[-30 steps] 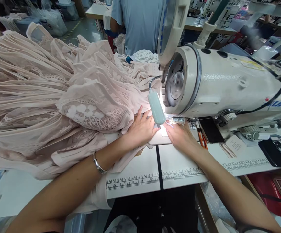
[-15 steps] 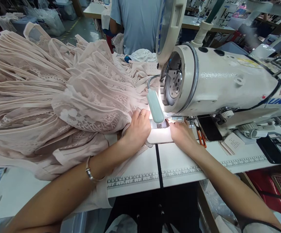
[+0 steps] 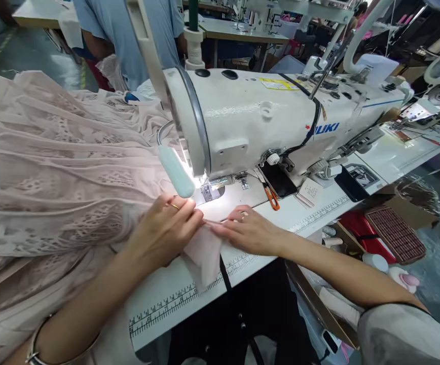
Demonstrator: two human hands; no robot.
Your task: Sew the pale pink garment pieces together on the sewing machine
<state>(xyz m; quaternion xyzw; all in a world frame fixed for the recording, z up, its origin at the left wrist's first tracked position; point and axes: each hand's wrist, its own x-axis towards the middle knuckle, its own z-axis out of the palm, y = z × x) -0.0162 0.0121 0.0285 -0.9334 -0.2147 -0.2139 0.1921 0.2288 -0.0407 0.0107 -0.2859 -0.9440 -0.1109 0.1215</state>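
Observation:
Just in front of the sewing machine point(image 3: 235, 111), my left hand point(image 3: 167, 228) pinches the edge of a pale pink fabric piece point(image 3: 205, 256). The fingers of my right hand point(image 3: 252, 230) close on the same edge from the other side. Between my hands the edge is drawn fairly straight, and the rest of the piece hangs down over the table's ruler strip. A small pale green lamp point(image 3: 176, 172) lights the metal needle plate point(image 3: 212, 193) behind my fingers. The needle itself is hidden.
A large heap of pale pink lace garments point(image 3: 52, 167) covers the left side. Orange-handled scissors point(image 3: 271, 196), a dark phone point(image 3: 279, 180) and paper tags point(image 3: 309, 192) lie right of the needle area. A person in a blue shirt point(image 3: 129, 40) is beyond the machine.
My hands have come back from the needle area toward the table's front edge, with the fabric now showing between them. The view has swung to the right.

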